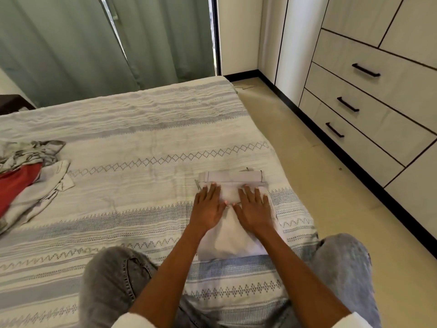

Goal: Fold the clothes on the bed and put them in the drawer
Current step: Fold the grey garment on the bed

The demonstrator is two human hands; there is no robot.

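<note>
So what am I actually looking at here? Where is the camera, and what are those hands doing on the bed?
There is no machine here, just a person. The camera sits on their head and looks forward and down, so you see their own arms and grey-trousered knees at the bottom. They kneel on a bed covered by a patterned spread. Both hands lie flat, fingers straight, on a white garment that is already partly folded: the left hand and the right hand press it side by side. Nothing is gripped. At the bed's left edge waits a heap of unfolded clothes, grey, white and red. To the right, across the floor, stands a cabinet with three drawers, all closed.
</note>
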